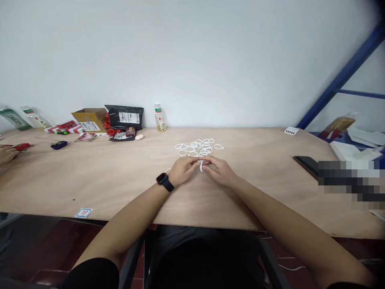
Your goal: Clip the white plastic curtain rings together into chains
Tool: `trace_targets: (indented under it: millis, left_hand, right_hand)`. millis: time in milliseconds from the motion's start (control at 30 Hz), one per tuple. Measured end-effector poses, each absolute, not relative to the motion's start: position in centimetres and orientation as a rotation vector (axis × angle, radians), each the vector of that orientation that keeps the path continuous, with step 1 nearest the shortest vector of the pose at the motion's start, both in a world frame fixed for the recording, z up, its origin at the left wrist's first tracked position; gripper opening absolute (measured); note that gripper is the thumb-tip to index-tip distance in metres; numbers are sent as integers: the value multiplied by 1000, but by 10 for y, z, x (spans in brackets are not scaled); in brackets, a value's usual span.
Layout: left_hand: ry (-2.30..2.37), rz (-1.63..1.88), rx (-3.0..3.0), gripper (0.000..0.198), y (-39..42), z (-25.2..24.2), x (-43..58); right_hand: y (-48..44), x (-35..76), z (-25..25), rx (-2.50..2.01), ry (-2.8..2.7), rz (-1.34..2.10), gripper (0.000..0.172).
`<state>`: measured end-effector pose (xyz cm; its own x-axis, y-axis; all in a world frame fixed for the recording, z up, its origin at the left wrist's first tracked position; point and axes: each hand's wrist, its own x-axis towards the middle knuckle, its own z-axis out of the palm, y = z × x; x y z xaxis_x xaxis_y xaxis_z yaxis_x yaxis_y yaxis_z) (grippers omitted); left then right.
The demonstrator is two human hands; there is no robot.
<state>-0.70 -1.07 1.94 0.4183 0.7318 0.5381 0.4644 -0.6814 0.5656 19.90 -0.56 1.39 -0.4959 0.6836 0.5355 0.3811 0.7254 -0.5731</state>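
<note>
Close to the middle of the table, my left hand (181, 170) and my right hand (220, 171) meet around a white plastic ring (201, 165). The ring is seen nearly edge-on, pinched between the fingertips of both hands. Just beyond them lies a loose cluster of white plastic rings (205, 151), thin and round, some with a small tab on the rim. Part of another white ring (168, 171) shows beside my left wrist, the rest hidden behind the hand. A black smartwatch (165, 182) is on my left wrist.
Along the wall stand a drink bottle (160, 118), a black parcel bag (126, 117) and an open cardboard box (89, 119). A white power strip (291, 131) and a phone (306, 165) lie right. At far left, another person's hand (7, 154) is near a red item (22, 147).
</note>
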Motion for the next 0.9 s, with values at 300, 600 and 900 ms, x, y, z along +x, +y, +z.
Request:
trace_targets:
  millis: [300, 600, 900]
  left_hand:
    - [995, 1190, 2247, 20, -11, 17, -3]
    - [1053, 1214, 2458, 20, -12, 20, -4]
    - [1015, 1253, 2472, 18, -12, 18, -2]
  right_hand:
    - [-8, 197, 12, -780, -2138, 487, 19]
    - [-10, 193, 14, -950, -1985, 631, 18]
    - [-11, 190, 14, -945, -1933, 543, 16]
